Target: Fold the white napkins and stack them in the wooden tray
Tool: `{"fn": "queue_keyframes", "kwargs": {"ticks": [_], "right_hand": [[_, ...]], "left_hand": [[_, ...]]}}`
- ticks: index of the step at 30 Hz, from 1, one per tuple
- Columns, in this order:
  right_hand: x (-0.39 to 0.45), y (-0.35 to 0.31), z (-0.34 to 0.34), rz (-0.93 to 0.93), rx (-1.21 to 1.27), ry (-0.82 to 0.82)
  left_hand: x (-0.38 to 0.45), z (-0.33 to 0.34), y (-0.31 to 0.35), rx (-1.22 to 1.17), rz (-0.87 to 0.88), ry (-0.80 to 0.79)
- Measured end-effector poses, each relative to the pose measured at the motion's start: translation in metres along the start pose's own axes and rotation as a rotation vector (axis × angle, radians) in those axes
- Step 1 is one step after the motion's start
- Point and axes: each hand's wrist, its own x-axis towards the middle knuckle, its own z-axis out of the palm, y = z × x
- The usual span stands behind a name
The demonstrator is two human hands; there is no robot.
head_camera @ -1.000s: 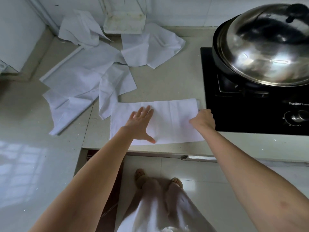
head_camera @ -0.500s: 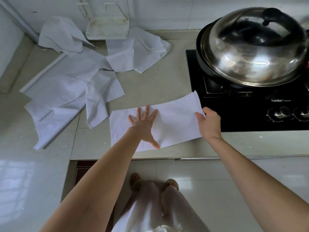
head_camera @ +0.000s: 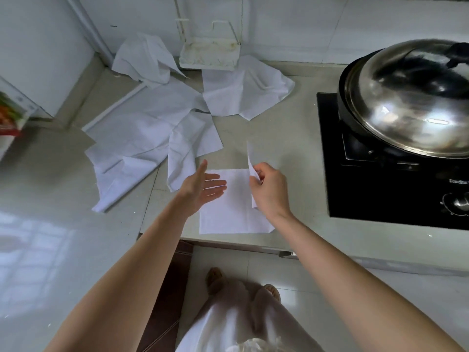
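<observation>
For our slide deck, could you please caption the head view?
Right hand lifts the napkin edge to fold it, open left hand alongside, on the counter.

A single wide-angle camera sits on the person's head and looks steeply down and forward over a pale stone countertop [head_camera: 291, 138], close enough that both bare forearms run up from the bottom corners and the person's feet [head_camera: 215, 280] show on the tiled floor at the lower edge. It faces the tiled back wall [head_camera: 291, 26], with a black cooktop [head_camera: 380, 196] at the right margin; straight lines bow near the edges.
</observation>
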Motion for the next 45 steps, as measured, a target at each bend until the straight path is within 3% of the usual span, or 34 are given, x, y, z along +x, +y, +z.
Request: {"fn": "queue_keyframes", "kwargs": {"ticks": [8,13,16,19,29,35,42,45], "right_hand": [[-0.027,-0.011,0.083,-0.093,-0.132,-0.218],[-0.030,-0.009,0.090,-0.121,-0.214,-0.323],[-0.030,-0.007,0.084,-0.143,-0.246,-0.392],[-0.027,0.001,0.078,-0.195,-0.293,-0.367],[-0.019,0.029,0.063,-0.423,-0.473,-0.250],[-0.023,0.052,0.052,-0.487,-0.568,-0.320],[-0.027,0.075,0.046,-0.416,-0.712,-0.539],[-0.027,0.078,0.050,-0.399,-0.741,-0.546]], "left_hand": [[0.004,-0.021,-0.003,0.121,0.059,0.121],[0.008,-0.023,-0.005,0.253,0.144,0.183],[0.021,-0.031,-0.012,0.449,0.194,0.273],[0.024,-0.032,-0.015,0.603,0.261,0.345],[0.028,-0.028,-0.013,0.689,0.303,0.426],[0.025,-0.028,-0.014,0.727,0.343,0.416],[0.027,-0.026,-0.019,0.802,0.385,0.454],[0.017,-0.021,-0.027,1.069,0.611,0.464]]}}
